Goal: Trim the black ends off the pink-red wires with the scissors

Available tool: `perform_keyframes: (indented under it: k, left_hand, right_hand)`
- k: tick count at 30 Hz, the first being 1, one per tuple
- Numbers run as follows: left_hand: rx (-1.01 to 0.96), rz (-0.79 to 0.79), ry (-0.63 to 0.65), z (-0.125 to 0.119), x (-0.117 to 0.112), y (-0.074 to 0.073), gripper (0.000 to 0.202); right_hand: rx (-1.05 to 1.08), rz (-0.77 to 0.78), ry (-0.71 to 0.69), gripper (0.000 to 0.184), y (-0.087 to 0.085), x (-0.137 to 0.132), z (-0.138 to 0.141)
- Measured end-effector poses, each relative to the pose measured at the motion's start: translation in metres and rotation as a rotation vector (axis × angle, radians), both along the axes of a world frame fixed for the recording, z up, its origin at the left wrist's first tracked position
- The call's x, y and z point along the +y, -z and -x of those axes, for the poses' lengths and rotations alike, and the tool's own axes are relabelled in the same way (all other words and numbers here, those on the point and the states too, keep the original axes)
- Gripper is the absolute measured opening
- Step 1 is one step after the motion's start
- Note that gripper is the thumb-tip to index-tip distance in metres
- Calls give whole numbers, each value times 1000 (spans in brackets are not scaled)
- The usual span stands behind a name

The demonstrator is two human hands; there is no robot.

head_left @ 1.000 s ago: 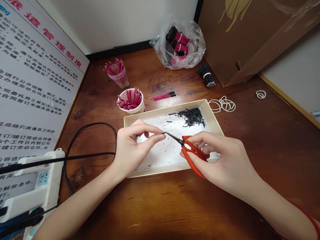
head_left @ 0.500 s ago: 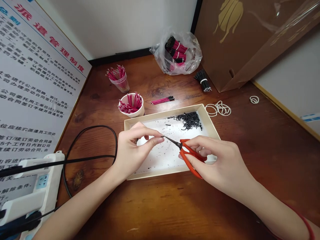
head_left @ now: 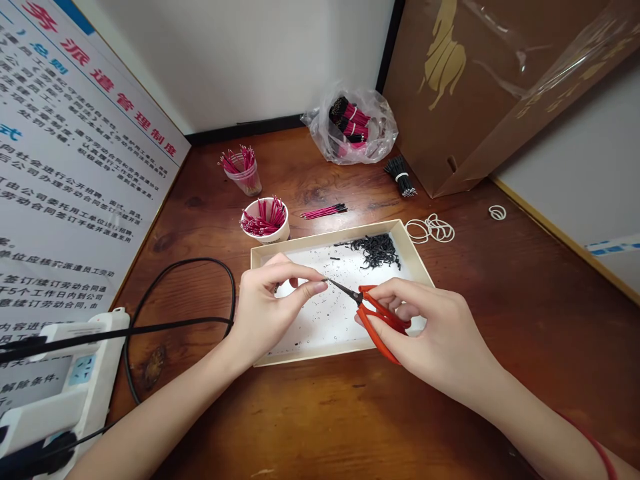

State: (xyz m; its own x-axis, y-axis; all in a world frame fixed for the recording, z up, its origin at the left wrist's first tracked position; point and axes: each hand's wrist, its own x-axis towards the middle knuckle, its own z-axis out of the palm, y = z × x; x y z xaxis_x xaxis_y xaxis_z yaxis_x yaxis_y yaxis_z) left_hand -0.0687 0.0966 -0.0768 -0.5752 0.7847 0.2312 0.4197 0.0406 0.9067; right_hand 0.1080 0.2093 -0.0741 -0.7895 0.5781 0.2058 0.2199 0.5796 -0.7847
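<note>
My left hand (head_left: 270, 307) pinches a thin wire (head_left: 276, 288) between thumb and fingertips, though the fingers hide most of it. My right hand (head_left: 430, 327) is shut on red-handled snips (head_left: 380, 319), and their narrow black blades reach to my left fingertips. Both hands hover over a shallow cream cardboard tray (head_left: 325, 359) lined with white paper and scattered with tiny black bits. A heap of black wire clippings (head_left: 375, 251) lies at the tray's far side.
Magenta-and-black wires stand in a paper cup (head_left: 265, 221) and a clear cup (head_left: 243, 175). Beyond lie loose wires (head_left: 324, 211), a bagged bundle (head_left: 353, 130), a black bundle (head_left: 401, 177) and rubber bands (head_left: 430, 229). A power strip (head_left: 65, 393) and black cable (head_left: 175, 293) sit left; a brown paper bag (head_left: 450, 87) stands right.
My head has tilted, so the table and tray sit lower in the picture. The hands stay together, with the snip tips still at my left fingertips.
</note>
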Motion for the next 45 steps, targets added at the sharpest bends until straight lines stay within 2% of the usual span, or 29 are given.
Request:
perform_keyframes:
  k: [22, 45]
  left_hand:
    - [32, -36, 32, 1, -1, 0, 16]
    - [16, 21, 2, 0, 0, -1, 11]
  right_hand:
    - [-3, 9, -21, 7, -1, 1, 0]
    - [-49, 3, 10, 4, 0, 1, -1]
